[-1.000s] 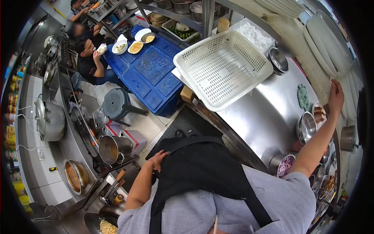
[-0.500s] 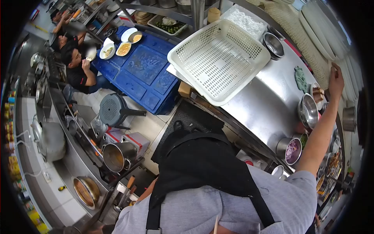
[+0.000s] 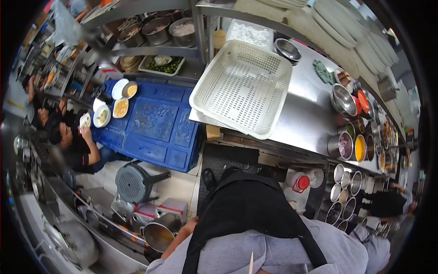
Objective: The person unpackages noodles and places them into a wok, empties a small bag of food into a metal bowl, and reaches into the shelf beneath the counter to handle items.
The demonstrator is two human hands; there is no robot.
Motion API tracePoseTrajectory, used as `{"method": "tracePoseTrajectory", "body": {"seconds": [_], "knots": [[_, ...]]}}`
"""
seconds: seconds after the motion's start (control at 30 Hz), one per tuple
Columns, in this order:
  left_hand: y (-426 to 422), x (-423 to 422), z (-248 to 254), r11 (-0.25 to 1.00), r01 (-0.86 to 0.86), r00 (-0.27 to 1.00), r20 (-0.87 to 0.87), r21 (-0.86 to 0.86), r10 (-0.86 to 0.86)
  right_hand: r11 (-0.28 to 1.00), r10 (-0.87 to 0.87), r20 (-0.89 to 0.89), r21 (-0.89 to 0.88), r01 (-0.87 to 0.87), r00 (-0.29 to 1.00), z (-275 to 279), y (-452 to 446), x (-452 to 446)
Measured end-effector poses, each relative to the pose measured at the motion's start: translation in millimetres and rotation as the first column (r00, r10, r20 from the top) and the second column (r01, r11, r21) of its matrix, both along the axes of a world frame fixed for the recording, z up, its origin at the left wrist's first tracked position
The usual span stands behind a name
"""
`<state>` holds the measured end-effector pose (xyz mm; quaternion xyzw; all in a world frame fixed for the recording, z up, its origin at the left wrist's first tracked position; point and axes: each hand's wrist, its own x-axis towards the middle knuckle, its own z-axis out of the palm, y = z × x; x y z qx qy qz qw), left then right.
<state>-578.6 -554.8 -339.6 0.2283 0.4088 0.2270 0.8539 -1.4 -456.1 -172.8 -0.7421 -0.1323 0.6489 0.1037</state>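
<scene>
My left hand (image 3: pixel 189 227) hangs low by the left edge of the black apron (image 3: pixel 246 205), its fingers mostly hidden. Close beside it stands a deep metal pot (image 3: pixel 160 231) with yellowish liquid inside. I cannot make out anything held. My right hand is out of view. In front of me, an unfilled white perforated plastic basket (image 3: pixel 242 91) rests on the steel counter (image 3: pixel 305 123), over its left end.
Bowls of food (image 3: pixel 121 108) sit on a blue chest lid (image 3: pixel 153 118), where a person in black (image 3: pixel 73 141) eats. A grey stool (image 3: pixel 132 182) stands on the floor. Along the counter's right are a green cloth (image 3: pixel 323 71), metal bowls (image 3: pixel 343 100) and a pot of purple onion (image 3: pixel 344 145).
My right arm, earlier stretched toward the stacked plates at the upper right, has left view. My view has shifted, showing more of the counter's right side. My left hand now shows beside the apron.
</scene>
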Motion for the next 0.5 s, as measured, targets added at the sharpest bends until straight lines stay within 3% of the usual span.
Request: {"method": "tracePoseTrajectory", "body": {"seconds": [0.07, 0.1, 0.23, 0.5], "knots": [[53.8, -25.1, 27.3, 0.986, 0.094, 0.991, -0.077, -0.136, -0.105, 0.997, -0.076, -0.005, 0.004, 0.076, 0.997, 4.2, -10.7, -21.2], [85.6, -34.9, 40.9, 0.948, 0.143, 0.969, -0.154, -0.284, -0.193, 0.993, -0.117, -0.012, 0.018, 0.117, 0.993, 5.5, -17.1, -30.0], [186.9, -7.3, 90.9, 0.886, 0.351, 0.856, -0.278, -0.303, -0.435, 0.952, -0.265, -0.051, 0.143, 0.27, 0.963, 6.0, -29.7, -60.5], [215.1, 45.8, 98.3, 0.728, 0.63, 0.625, -0.379, -0.27, -0.682, 0.781, -0.585, -0.161, 0.156, 0.605, 0.795, 1.1, -116.6, -112.4]]}}
